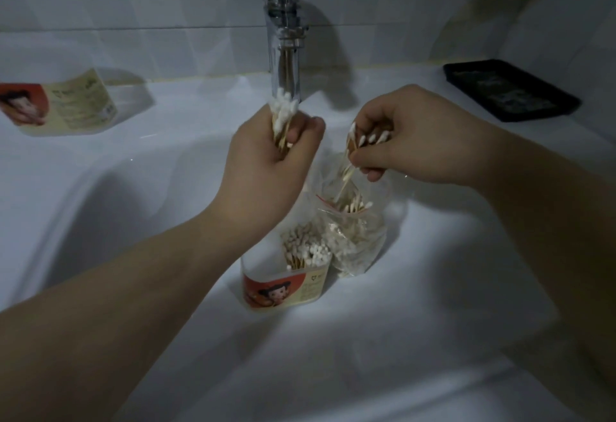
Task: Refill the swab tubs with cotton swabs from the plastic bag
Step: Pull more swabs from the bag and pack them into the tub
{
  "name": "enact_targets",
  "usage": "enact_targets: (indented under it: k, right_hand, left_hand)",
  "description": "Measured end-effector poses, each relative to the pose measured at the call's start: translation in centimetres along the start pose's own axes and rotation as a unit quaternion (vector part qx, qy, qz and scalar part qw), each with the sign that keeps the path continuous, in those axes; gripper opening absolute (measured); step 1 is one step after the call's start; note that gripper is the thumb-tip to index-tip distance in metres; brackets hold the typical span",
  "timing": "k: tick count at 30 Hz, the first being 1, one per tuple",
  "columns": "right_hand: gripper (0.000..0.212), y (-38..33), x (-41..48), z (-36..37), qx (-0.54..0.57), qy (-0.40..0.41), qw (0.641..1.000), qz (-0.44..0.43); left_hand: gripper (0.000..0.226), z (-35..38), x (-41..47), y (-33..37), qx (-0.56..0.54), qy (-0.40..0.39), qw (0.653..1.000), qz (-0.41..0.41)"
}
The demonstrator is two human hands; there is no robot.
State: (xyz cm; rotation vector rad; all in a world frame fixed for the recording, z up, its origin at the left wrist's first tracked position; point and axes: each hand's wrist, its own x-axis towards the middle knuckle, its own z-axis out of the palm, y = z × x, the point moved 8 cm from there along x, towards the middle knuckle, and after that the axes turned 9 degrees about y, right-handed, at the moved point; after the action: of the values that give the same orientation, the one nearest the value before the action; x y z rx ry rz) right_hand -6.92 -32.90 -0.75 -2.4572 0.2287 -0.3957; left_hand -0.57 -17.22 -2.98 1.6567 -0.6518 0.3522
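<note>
Noted near swab tub (286,291) upright on the white sink (416,338), directly in front of the faucet (283,21), on the viewer's side. Open on top, with no lid seen on it. Partly filled with cotton swabs (308,250) standing tips up, crowded toward the faucet side, bare room left at the front wall.

Close against its right side, also in front of the faucet: plastic bag (358,238), clear, mouth open, red seal strip showing. Loose swabs heaped inside; quantity not readable through the crinkled film.

Recorded left hand (266,168) just in front of the faucet's spout, fingers clamped round a bundle of swabs (282,110). White tips fanning out above the fist, stems mostly buried in the palm.

Recorded right hand (410,141) to the right of the faucet, above the bag's mouth, fingers pinched on a few swabs (366,138). Tips up beside the knuckles, stems slanting down toward the bag's mouth.

Further out, far left of the faucet: second swab tub (70,104), same printed label, partly cut off by the frame edge. Contents not determinable in the dim light.

Far right of the faucet, on the sink's back ledge: black tray (510,88). Contents too dark to identify.
</note>
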Motion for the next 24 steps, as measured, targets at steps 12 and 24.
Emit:
enact_targets:
  k: [12,24]
  right_hand:
    - [0.012,-0.3,-0.2,1.1,0.022,-0.023,0.999,-0.005]
    - [0.012,0.3,0.4,-1.2,0.12,0.069,0.99,0.013]
  left_hand:
    - [0.024,1.5,-0.6,-1.6,0.098,-0.092,0.99,-0.033]
    - [0.016,1.0,-0.2,-2.8,0.007,-0.053,0.991,-0.123]
